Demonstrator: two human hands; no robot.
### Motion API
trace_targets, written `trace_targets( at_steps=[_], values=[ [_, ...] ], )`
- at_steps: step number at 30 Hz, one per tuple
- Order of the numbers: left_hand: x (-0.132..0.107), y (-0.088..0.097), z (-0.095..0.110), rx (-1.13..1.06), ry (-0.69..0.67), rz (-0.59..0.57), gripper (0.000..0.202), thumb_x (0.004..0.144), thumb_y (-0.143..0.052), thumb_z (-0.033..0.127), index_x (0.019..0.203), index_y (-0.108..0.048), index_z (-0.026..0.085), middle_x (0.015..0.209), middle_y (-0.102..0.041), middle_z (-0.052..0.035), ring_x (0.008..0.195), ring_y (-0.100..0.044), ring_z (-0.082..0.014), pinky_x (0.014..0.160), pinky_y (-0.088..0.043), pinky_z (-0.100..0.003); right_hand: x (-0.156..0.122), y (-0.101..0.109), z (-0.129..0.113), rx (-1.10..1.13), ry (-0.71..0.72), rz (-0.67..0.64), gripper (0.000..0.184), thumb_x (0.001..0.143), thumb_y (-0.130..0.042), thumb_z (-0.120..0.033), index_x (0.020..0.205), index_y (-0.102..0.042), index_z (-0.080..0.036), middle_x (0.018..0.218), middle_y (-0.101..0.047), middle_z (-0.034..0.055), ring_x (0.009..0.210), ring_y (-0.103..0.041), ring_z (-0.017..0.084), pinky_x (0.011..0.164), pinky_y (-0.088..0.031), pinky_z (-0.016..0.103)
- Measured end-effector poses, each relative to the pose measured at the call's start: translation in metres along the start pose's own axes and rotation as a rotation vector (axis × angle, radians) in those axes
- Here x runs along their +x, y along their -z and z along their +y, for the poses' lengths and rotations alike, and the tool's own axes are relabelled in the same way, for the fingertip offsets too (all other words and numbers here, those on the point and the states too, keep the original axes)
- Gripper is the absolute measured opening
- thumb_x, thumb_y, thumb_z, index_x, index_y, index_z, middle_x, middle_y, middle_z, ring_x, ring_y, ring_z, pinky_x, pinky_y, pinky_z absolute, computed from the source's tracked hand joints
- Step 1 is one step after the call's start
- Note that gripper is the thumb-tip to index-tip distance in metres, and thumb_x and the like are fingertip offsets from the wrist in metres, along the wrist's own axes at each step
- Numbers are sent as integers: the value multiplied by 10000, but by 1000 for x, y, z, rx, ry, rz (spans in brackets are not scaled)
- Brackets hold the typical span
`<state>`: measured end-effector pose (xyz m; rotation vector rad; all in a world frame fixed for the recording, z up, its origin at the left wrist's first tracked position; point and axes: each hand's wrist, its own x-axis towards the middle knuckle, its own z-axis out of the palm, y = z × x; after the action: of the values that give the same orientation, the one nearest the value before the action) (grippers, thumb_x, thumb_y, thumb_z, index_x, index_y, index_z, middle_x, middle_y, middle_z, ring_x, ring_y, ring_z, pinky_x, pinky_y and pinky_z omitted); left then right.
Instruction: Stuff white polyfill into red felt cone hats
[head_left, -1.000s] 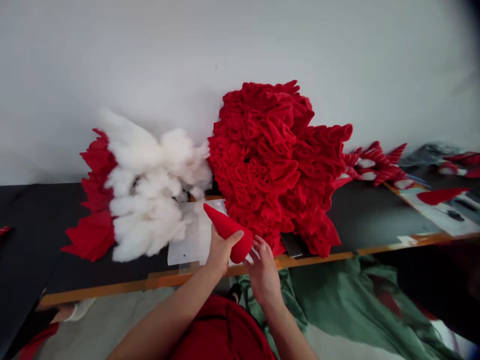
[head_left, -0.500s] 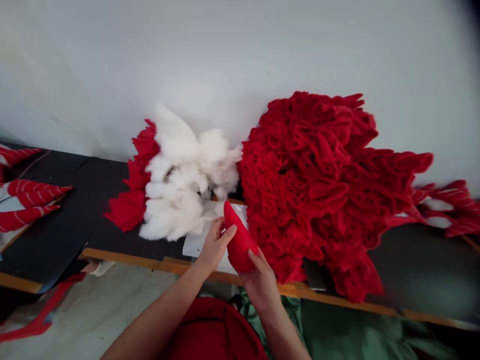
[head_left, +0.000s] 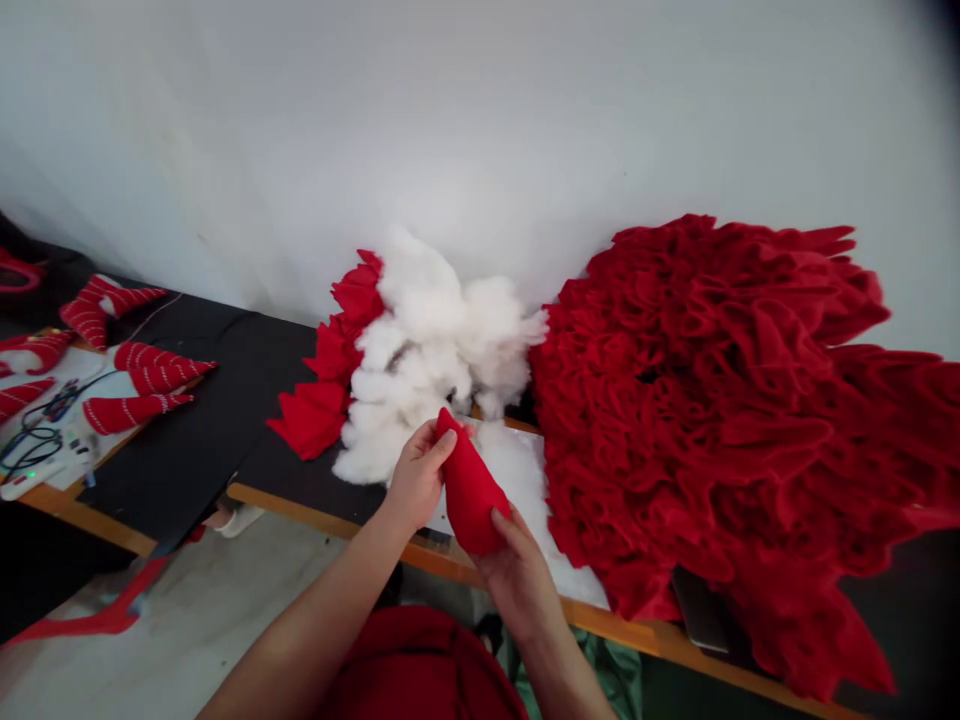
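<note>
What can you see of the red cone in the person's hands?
The red fabric cone looks like matte felt or fleece. It narrows to a point tilted up and to the left, while its wide end faces down, with any opening hidden. The left hand grips its upper part and the right hand holds the wide end. It is held in front of white stuffing; whether they touch is unclear.

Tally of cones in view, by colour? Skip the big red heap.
Red-and-white striped felt cones, far left: 6 (best count, some overlap)
Plain red felt cone, being held: 1
Total: 7
Not counted: heap of ruffled red felt pieces, too packed to tell apart
</note>
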<state>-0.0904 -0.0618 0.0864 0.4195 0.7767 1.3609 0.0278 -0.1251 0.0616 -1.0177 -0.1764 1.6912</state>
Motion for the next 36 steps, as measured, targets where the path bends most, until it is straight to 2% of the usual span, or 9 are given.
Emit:
trace_targets(
  at_steps=[4, 7, 10, 17, 24, 28, 31, 34, 36],
  values=[
    [-1, 2, 5, -68, -47, 78, 290, 581, -792, 247, 763, -586, 156, 798, -695, -32, 823, -643, -175, 784, -450, -286, 1, -7, 5, -23, -21, -17, 372, 592, -776, -254, 934, -643, -193, 907, -688, 25, 759, -634, 153, 636, -540, 261],
    [-2, -1, 4, -114, -73, 119, 290, 621, -770, 291, 794, -568, 174, 749, -682, -12, 771, -648, -172, 752, -467, -301, 1, -9, 5, -35, -37, -24, 407, 580, -786, -248, 956, -639, -195, 932, -690, 28, 775, -631, 152, 631, -535, 252],
    [-2, -4, -1, -165, -95, 157, 278, 654, -746, 326, 806, -560, 186, 695, -664, 8, 706, -639, -150, 715, -472, -287, 0, -9, 3, -28, -60, -35, 410, 575, -789, -243, 955, -641, -204, 935, -692, 29, 779, -632, 154, 628, -532, 250],
    [-1, -13, -16, -183, -117, 249, 288, 573, -797, 269, 691, -558, 160, 640, -662, 6, 653, -614, -117, 678, -464, -240, -4, 3, -5, -35, -58, -60, 411, 587, -781, -245, 972, -641, -213, 970, -686, 30, 818, -628, 166, 657, -538, 267],
    [-11, -26, -24, -149, -77, 159, 331, 638, -749, 382, 836, -593, 168, 705, -673, -15, 740, -650, -184, 722, -479, -301, -13, 14, -16, -73, -11, -77, 409, 626, -757, -277, 1011, -630, -227, 1023, -677, 27, 848, -624, 165, 679, -523, 253],
    [-14, -25, -24, -185, -30, 113, 325, 685, -715, 391, 892, -578, 181, 735, -665, -8, 745, -651, -178, 745, -488, -309, -23, 24, -26, -152, 47, -217, 429, 661, -717, -277, 1077, -618, -244, 1149, -630, 53, 1020, -583, 222, 807, -508, 329],
    [-12, -21, -22, -264, 11, 109, 293, 692, -712, 377, 859, -579, 176, 703, -645, 1, 728, -649, -170, 759, -497, -310, -25, 39, -31, -346, 190, -190, 447, 676, -705, -267, 1112, -606, -278, 1203, -576, 50, 1121, -515, 236, 898, -472, 379],
    [-9, -19, -20, -331, 84, 120, 270, 717, -689, 378, 863, -591, 173, 709, -649, -9, 711, -648, -170, 759, -507, -321, -24, 51, -32, -631, 503, -78, 311, 748, -655, -300, 1058, -635, -284, 1203, -519, 57, 1140, -480, 223, 974, -418, 399],
    [-8, -20, -19, -369, 130, 138, 247, 745, -660, 380, 858, -599, 169, 706, -655, -15, 688, -647, -168, 752, -512, -327, -24, 51, -30, -779, 657, -100, 276, 792, -607, -305, 1066, -634, -281, 1238, -469, 68, 1168, -453, 230, 1009, -378, 424]
  ],
)
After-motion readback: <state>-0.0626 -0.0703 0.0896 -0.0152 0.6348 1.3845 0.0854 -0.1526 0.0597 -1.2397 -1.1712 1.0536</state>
